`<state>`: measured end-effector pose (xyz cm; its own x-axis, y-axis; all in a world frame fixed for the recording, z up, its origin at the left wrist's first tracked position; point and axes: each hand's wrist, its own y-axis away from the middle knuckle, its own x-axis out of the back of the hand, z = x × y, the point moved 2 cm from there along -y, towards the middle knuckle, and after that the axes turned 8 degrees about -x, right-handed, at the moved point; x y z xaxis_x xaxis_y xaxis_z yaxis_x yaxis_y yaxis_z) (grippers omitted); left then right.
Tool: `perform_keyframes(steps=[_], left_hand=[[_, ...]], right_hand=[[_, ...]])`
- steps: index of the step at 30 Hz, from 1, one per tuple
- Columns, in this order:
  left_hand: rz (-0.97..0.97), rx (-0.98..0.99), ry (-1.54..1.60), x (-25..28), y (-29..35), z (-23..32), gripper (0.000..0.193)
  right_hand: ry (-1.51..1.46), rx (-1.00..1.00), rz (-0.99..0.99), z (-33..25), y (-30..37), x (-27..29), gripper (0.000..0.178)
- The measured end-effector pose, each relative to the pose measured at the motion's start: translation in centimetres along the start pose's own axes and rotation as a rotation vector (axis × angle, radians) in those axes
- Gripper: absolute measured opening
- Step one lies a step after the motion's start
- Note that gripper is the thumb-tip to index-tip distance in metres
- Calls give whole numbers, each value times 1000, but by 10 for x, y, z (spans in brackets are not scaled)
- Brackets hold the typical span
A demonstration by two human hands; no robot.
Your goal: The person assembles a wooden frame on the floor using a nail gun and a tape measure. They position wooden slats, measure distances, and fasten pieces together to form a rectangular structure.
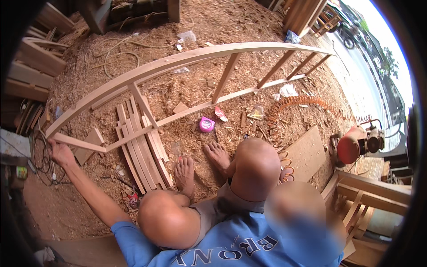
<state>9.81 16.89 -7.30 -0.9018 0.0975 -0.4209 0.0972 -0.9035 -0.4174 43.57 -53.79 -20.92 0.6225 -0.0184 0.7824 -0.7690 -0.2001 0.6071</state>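
A long ladder-like wooden frame (pixel 173 58) of pale timber stretches from the left to the far right, its rails joined by several crosspieces. At its left end my left hand (pixel 62 154) is closed round the corner, with the arm stretched out. A blurred patch covers the area by my right sleeve, so my right hand cannot be made out. Partly under the frame lies a stack of narrow wooden slats (pixel 138 149). In front of my bare feet, a pink tape measure (pixel 206 124) rests on the shavings.
Wood shavings cover the floor. An orange coiled air hose (pixel 311 101) runs to a red machine (pixel 349 149) at the right, beside a flat board (pixel 304 152). Planks (pixel 38 66) are piled at the left. A wooden framework (pixel 373 191) stands at lower right.
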Motion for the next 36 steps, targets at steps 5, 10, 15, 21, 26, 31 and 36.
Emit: perform_keyframes(steps=[5, 10, 15, 21, 26, 31, 36], left_hand=[[36, 70, 187, 1, -12, -9, 42], [73, 38, 96, -8, -8, -5, 42], [80, 25, -10, -12, -2, -4, 49], [128, 68, -79, -20, 8, -5, 48], [226, -23, 207, -40, 32, -6, 9], [134, -128, 279, -58, 45, 13, 13], [135, -93, 242, -65, 48, 28, 14]], right_hand=[[38, -95, 54, -1, -16, -14, 29], [58, -90, 114, -10, -28, 20, 30], [-4, 68, 163, -13, -20, 118, 31], [-156, 223, 283, -73, 42, 281, 25], [-380, 700, 285, -219, 117, 377, 29], [-195, 934, 133, -382, 191, 388, 26], [22, 1109, -148, -509, 242, 346, 22]])
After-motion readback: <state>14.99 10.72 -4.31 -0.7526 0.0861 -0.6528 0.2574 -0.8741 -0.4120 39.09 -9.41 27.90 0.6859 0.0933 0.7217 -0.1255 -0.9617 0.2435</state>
